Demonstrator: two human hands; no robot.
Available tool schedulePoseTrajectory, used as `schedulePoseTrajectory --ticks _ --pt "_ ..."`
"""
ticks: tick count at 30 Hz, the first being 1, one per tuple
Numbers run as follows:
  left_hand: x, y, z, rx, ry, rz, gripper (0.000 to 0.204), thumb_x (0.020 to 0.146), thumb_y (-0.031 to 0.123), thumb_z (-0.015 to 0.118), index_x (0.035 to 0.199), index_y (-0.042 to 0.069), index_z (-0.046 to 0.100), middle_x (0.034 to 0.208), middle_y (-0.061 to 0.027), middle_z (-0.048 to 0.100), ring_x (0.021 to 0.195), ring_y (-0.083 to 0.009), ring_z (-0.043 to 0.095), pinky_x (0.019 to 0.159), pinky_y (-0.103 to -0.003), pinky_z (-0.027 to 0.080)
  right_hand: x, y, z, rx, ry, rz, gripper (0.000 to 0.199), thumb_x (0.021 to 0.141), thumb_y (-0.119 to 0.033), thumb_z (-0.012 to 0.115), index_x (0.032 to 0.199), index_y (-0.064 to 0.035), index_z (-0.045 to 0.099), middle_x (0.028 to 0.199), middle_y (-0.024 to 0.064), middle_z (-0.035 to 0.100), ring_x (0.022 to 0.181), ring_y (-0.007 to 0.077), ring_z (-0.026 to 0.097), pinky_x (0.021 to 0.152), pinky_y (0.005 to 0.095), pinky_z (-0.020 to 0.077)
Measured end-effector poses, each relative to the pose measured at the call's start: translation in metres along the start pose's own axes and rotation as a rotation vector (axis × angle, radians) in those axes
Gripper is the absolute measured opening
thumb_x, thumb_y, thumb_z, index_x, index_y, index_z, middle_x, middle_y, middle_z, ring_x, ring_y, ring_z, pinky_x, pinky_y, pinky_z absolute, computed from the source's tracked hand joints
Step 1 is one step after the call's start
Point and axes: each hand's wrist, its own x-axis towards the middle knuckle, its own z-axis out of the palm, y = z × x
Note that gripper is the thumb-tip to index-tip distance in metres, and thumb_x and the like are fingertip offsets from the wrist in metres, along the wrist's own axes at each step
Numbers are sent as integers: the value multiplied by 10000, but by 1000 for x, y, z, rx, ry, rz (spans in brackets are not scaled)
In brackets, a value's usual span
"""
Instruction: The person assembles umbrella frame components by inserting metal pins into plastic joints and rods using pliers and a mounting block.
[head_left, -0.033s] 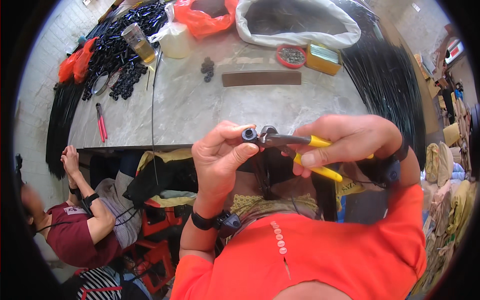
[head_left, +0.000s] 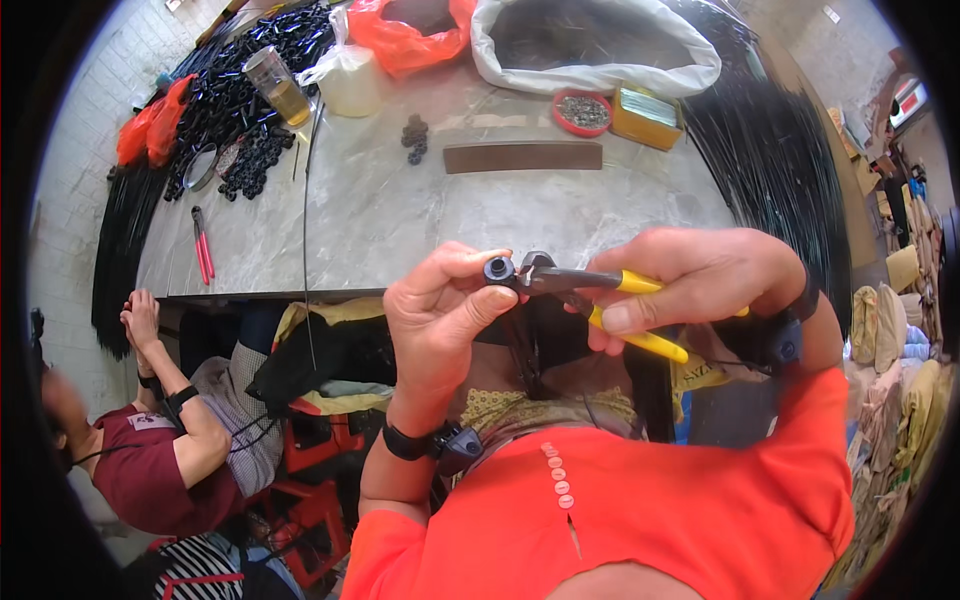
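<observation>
Left hand [head_left: 440, 320] pinches black cap [head_left: 499, 269] | right hand [head_left: 700, 285] clenches yellow-handled pliers [head_left: 600, 290], nose touching cap

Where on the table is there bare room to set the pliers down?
Bare grey table lies between the brown strip and the near edge, and between the red-handled pliers and the thin black wire. The far end is crowded: black parts, glass, orange bag, white sack, red dish.

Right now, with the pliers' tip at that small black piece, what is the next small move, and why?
Probably a gentle squeeze of the yellow-handled pliers: the right hand already wraps both handles, their metal tip meets the small round black plastic piece, and the left hand pinches that piece steady.
</observation>
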Motion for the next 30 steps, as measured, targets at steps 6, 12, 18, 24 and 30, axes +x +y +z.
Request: schedulePoseTrajectory --ticks 6,12,18,24,30 --pt "0 -1 0 1 2 15 245 850 -113 732 1089 -77 692 982 -93 667 899 -178 682 815 -299 563 -3 -14 4 -37 34 62 359 1031 -286 613 1172 43 582 984 71 713 910 140 661 804 295 516" --pt "-1 -3 0 60 7 42 222 844 -104 722 1054 -45 681 981 -110 647 896 -217 679 779 -376 600 -1 -17 6 -120 47 72 254 1048 -237 565 1063 17 561 875 55 689 759 131 665 691 291 521" --pt "0 -4 1 63 42 28 193 861 -93 706 1048 -56 675 982 -124 663 881 -229 685 771 -379 597 5 -35 6 -228 74 189 220 1047 -211 549 1039 9 549 838 58 681 706 159 671 651 309 528" --pt "4 0 -5 11 5 -2 209 879 -86 716 1085 -77 682 971 -105 685 873 -177 688 806 -301 577 12 -3 -4 -89 20 -99 205 1045 -172 548 1117 19 536 901 58 683 745 134 674 677 303 531" --pt "1 3 -5 15 32 5 219 871 -96 717 1088 -83 691 960 -114 684 867 -200 695 803 -332 580 3 -26 -6 -232 -6 45 278 1047 -215 542 1059 63 543 869 81 667 722 148 681 668 310 556"
